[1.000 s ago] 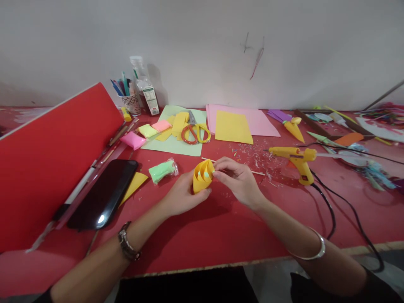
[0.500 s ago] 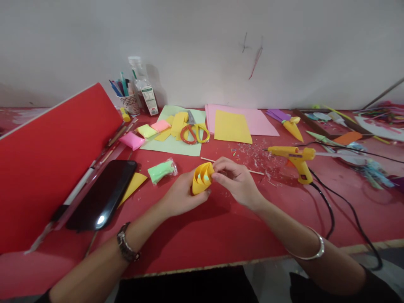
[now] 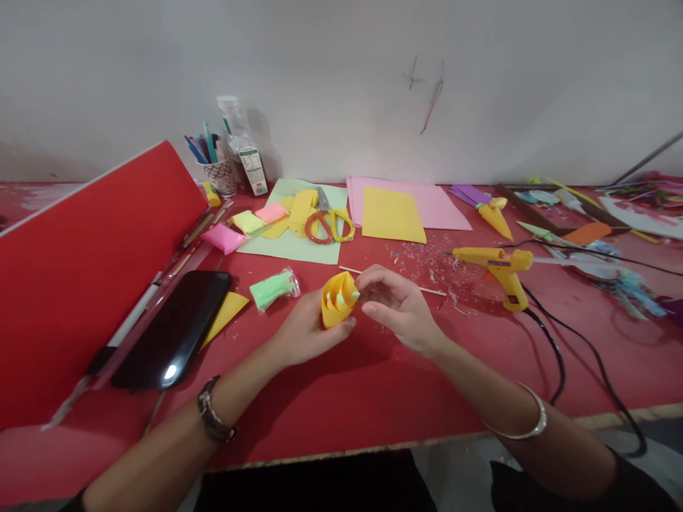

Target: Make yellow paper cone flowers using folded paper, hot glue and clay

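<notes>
My left hand (image 3: 303, 333) is wrapped round a yellow folded-paper flower (image 3: 335, 307) with several curled petals, holding it above the red table. Small pale green bits show inside the petals, and one sticks out at the right edge. Just to the right of the flower is my right hand (image 3: 405, 314), its thumb and forefinger apart with nothing visible between them. A packet of light green clay (image 3: 273, 288) lies to the left of the flower. Behind my right hand, a thin wooden stick (image 3: 431, 291) rests partly hidden on the table.
A yellow glue gun (image 3: 494, 263) with a black cable lies on the right. Scissors (image 3: 335, 226), yellow paper (image 3: 393, 215) and pink paper (image 3: 448, 210) are at the back. On the left are a phone (image 3: 173, 331), a red board (image 3: 101, 284) and a pen cup (image 3: 220, 174).
The fingers of my right hand have come off the flower's right edge and spread apart. The flower has shifted slightly left in my left hand, uncovering a green tip.
</notes>
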`<act>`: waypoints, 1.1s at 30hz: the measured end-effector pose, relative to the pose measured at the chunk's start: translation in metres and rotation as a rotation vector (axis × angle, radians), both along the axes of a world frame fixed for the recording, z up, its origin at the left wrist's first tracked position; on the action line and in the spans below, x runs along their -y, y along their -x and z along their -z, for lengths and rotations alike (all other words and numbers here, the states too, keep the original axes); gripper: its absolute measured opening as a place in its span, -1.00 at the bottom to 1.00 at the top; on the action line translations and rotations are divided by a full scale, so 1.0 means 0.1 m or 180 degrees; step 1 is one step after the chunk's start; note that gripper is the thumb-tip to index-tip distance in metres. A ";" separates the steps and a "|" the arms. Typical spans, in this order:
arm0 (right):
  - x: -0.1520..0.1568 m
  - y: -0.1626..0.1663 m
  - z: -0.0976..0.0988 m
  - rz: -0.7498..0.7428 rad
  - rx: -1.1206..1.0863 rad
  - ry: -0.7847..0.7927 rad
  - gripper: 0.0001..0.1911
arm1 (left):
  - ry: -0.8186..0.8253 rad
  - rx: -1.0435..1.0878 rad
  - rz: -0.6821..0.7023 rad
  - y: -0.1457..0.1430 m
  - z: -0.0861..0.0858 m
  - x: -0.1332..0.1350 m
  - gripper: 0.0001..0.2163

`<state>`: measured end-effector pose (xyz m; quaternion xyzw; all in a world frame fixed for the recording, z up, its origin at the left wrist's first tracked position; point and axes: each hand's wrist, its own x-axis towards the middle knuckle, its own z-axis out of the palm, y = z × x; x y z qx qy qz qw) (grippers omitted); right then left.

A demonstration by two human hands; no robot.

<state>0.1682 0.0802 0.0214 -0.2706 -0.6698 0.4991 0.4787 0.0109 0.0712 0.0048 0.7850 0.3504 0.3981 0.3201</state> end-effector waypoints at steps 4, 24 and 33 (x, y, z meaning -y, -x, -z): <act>0.04 0.02 -0.01 0.0011 0.0384 -0.0033 -0.67 | -0.0558 -0.0361 -0.0182 0.02 -0.02 0.00 -0.93; -0.17 -0.12 -0.02 0.1021 0.0753 0.0112 -0.78 | -0.0794 -0.2065 -0.1093 0.17 -0.13 -0.11 -0.76; -0.23 -0.22 0.07 0.0902 0.3692 -0.0731 -0.68 | -0.1205 -0.3369 -0.1858 0.57 -0.16 -0.27 -0.63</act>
